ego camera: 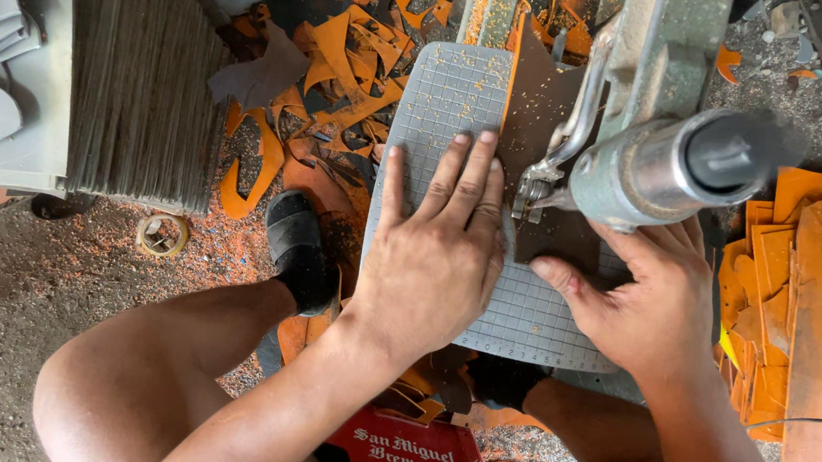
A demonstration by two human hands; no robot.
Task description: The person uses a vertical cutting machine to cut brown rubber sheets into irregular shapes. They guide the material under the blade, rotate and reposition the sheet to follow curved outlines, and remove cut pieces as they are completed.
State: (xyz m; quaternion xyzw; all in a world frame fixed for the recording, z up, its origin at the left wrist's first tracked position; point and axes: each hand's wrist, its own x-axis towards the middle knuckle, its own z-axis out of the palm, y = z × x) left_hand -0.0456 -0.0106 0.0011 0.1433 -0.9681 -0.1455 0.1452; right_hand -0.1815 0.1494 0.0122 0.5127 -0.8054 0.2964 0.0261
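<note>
My left hand (434, 248) lies flat, fingers spread, on a grey gridded cutting mat (444, 99) and on the left edge of a dark brown sheet (544, 103). My right hand (651, 299) presses the same brown sheet from the right, thumb pointing left just below the metal cutting foot (533, 195). A grey machine head (673, 166) overhangs the sheet and hides part of it. Neither hand grips anything; both hold the sheet down flat.
Orange and brown offcuts (347, 64) litter the ground behind the mat. A stack of orange sheets (816, 300) sits at the right. A grey ribbed block (141, 64) stands at left. My bare knees and a black-shod foot (294, 245) are below the mat, above a red crate (410, 452).
</note>
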